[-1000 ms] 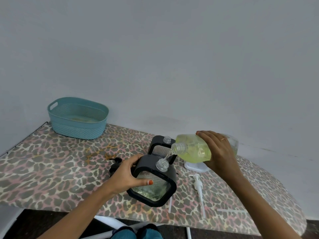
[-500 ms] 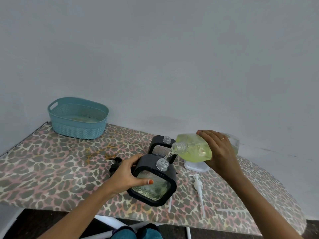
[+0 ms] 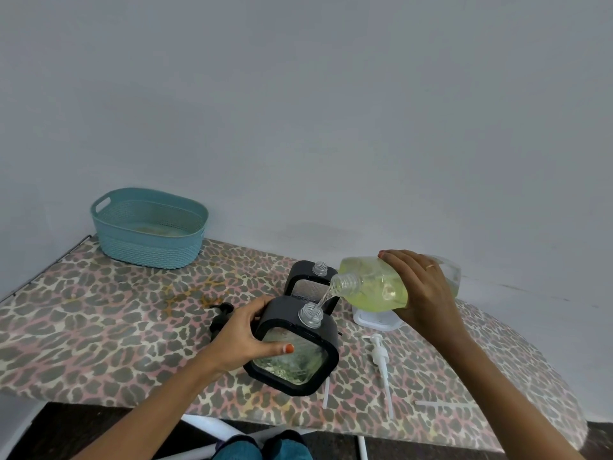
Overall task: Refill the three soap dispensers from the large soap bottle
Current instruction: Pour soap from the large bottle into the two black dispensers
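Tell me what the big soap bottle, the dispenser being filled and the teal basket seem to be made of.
Large soap bottle: clear glossy plastic, probably; the yellow-green soap shows through and the neck is threaded.
Dispenser: matte black shell, likely plastic, around a clear patterned window, glass or plastic, unclear.
Basket: matte teal plastic, moulded in a weave with perforated walls.

A plain, pale grey wall (image 3: 298,94) fills the upper half of the view, evenly and softly lit. Against it stands a long table (image 3: 83,333) covered in leopard-print cloth, rounded at its right end. Beneath it are white metal legs (image 3: 209,426) and a dark floor (image 3: 76,429).
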